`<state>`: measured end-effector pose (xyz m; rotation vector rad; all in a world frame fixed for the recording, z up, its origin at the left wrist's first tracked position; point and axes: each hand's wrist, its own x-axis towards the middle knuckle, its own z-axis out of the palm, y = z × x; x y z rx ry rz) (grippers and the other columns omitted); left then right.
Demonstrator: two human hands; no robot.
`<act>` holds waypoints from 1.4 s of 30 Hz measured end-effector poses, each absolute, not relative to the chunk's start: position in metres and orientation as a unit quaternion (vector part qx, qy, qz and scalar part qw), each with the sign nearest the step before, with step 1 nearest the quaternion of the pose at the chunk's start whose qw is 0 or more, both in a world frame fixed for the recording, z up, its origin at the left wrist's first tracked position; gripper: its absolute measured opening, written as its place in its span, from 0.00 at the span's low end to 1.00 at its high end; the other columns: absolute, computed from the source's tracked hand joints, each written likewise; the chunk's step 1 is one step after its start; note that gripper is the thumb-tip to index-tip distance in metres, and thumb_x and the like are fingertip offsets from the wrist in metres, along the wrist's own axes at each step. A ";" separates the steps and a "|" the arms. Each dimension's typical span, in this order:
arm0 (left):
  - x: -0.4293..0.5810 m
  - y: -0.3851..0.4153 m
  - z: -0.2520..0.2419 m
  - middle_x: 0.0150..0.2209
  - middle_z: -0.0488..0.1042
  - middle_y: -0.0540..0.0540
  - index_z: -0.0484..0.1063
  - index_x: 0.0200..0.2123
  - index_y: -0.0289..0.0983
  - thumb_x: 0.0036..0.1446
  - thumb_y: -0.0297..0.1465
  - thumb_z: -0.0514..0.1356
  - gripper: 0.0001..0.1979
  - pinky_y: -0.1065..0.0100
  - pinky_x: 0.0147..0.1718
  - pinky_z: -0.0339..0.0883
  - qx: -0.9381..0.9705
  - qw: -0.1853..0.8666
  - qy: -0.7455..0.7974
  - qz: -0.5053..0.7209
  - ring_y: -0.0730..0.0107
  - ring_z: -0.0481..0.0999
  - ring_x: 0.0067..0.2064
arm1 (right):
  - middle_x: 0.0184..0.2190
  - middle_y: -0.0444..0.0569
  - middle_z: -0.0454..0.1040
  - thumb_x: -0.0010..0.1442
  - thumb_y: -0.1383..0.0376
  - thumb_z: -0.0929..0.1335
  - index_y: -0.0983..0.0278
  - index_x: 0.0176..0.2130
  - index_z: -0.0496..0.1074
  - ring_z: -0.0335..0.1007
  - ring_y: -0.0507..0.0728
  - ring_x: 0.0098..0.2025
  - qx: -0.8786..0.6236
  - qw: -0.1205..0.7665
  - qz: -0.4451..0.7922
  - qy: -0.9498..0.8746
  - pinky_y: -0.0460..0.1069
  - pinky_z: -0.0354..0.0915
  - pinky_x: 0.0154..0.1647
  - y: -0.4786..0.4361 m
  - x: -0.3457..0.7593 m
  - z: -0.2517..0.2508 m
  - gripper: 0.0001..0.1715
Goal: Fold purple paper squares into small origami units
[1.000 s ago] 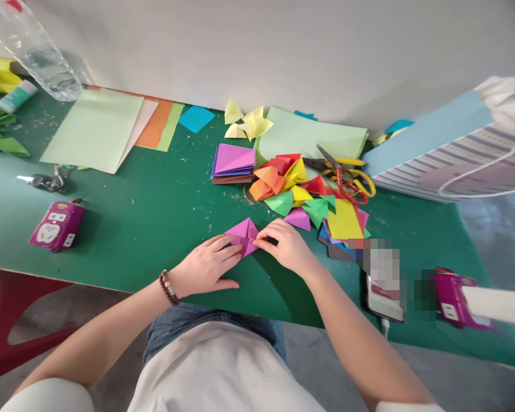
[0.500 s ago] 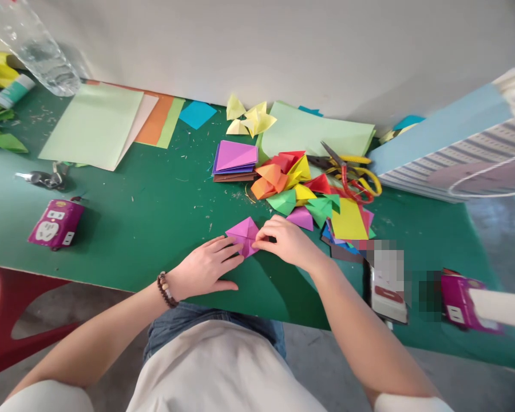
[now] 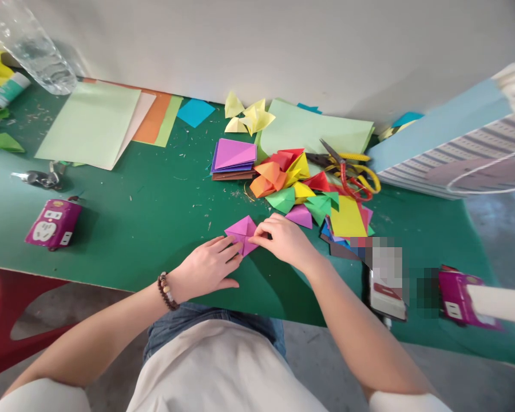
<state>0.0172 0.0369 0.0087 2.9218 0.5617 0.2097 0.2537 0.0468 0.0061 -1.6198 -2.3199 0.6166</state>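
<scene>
Slightly shifted, the right hand (image 3: 285,241) pinches mid-frame purple paper (image 3: 245,225), creased but seemingly unfinished, under loosely spread fingers of the left hand (image 3: 206,263).

Both forearms slant inward from the lower corners, the left forearm (image 3: 115,333) from one side and the right forearm (image 3: 352,323) from the other. The left hand (image 3: 208,266) is palm down, its fingers (image 3: 228,252) extended and its thumb (image 3: 228,283) spread away from them. Close by but apart, the right hand (image 3: 283,240) has curled fingers (image 3: 266,226), the index finger bent toward the outstretched thumb (image 3: 261,241).
</scene>
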 end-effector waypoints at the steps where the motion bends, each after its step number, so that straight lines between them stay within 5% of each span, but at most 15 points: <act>1: 0.017 0.037 0.008 0.57 0.69 0.38 0.67 0.54 0.33 0.57 0.48 0.60 0.30 0.55 0.60 0.59 0.976 0.086 0.188 0.070 0.51 0.64 0.61 | 0.26 0.45 0.75 0.59 0.61 0.71 0.61 0.25 0.69 0.65 0.57 0.34 -0.555 0.122 0.202 -0.798 0.51 0.61 0.35 0.046 0.253 0.005 0.14; 10: 0.014 0.039 0.004 0.58 0.69 0.39 0.66 0.56 0.33 0.58 0.50 0.58 0.31 0.53 0.61 0.58 0.962 0.157 0.205 0.087 0.51 0.62 0.62 | 0.26 0.46 0.74 0.60 0.61 0.70 0.61 0.26 0.69 0.66 0.57 0.34 -0.555 0.088 0.139 -0.815 0.51 0.61 0.36 0.043 0.248 0.009 0.13; 16: 0.015 0.036 0.003 0.62 0.64 0.41 0.55 0.65 0.36 0.60 0.52 0.54 0.37 0.55 0.61 0.55 0.955 0.168 0.230 0.079 0.55 0.61 0.63 | 0.26 0.46 0.75 0.60 0.60 0.70 0.62 0.26 0.69 0.67 0.57 0.34 -0.550 0.054 0.126 -0.824 0.51 0.61 0.35 0.046 0.247 0.013 0.13; 29: 0.021 0.042 0.011 0.56 0.69 0.42 0.60 0.61 0.36 0.59 0.49 0.57 0.33 0.54 0.57 0.58 0.965 0.139 0.214 0.053 0.56 0.62 0.61 | 0.27 0.47 0.75 0.59 0.61 0.71 0.62 0.26 0.70 0.67 0.58 0.34 -0.556 0.039 0.115 -0.822 0.52 0.61 0.36 0.046 0.246 0.014 0.12; 39: 0.018 0.056 0.010 0.68 0.51 0.42 0.65 0.59 0.44 0.60 0.48 0.57 0.27 0.51 0.55 0.61 0.965 0.148 0.205 0.068 0.49 0.59 0.62 | 0.29 0.47 0.72 0.61 0.59 0.69 0.61 0.35 0.68 0.66 0.58 0.33 -0.571 0.119 0.109 -0.805 0.51 0.59 0.34 0.040 0.249 0.006 0.08; 42: 0.017 0.057 0.008 0.67 0.54 0.43 0.65 0.60 0.45 0.60 0.51 0.55 0.29 0.47 0.57 0.57 0.967 0.146 0.198 0.071 0.46 0.56 0.63 | 0.29 0.47 0.71 0.61 0.59 0.69 0.61 0.35 0.69 0.66 0.58 0.34 -0.565 0.128 0.113 -0.807 0.51 0.60 0.35 0.039 0.250 0.003 0.08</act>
